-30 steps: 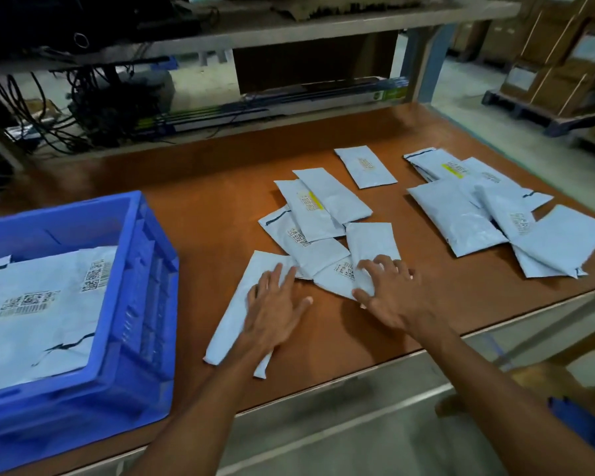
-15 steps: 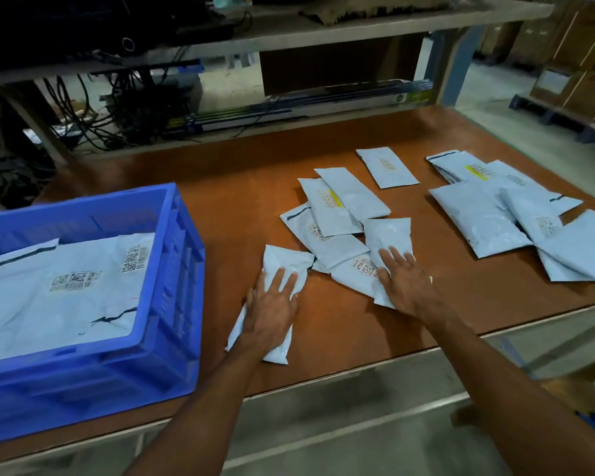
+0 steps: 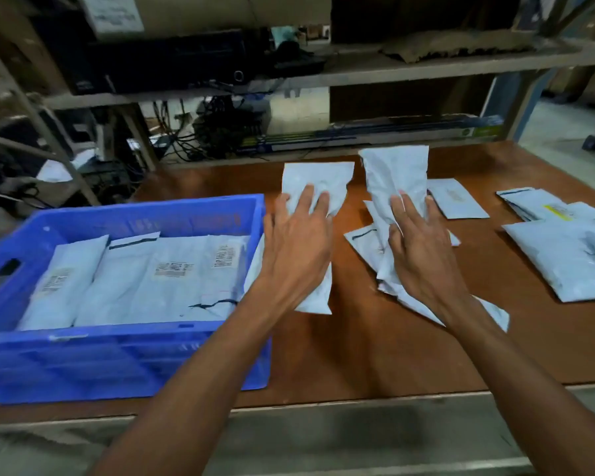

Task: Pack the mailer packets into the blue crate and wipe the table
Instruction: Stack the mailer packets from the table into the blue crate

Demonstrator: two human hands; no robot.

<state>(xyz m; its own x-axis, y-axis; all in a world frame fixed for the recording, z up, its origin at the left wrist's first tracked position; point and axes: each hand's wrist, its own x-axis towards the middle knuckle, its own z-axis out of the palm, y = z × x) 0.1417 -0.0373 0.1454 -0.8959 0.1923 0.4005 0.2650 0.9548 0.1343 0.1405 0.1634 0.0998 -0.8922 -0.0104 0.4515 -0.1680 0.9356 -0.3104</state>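
Right packet pile point(image 3: 560, 259) runs past the edge.

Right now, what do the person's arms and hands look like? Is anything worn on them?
Both are bare. The left hand and right hand wear no gloves, and the left forearm and right forearm show no sleeves down to the picture's lower edge. No watch, band or bracelet shows. The picture is too soft to tell whether a ring is worn.
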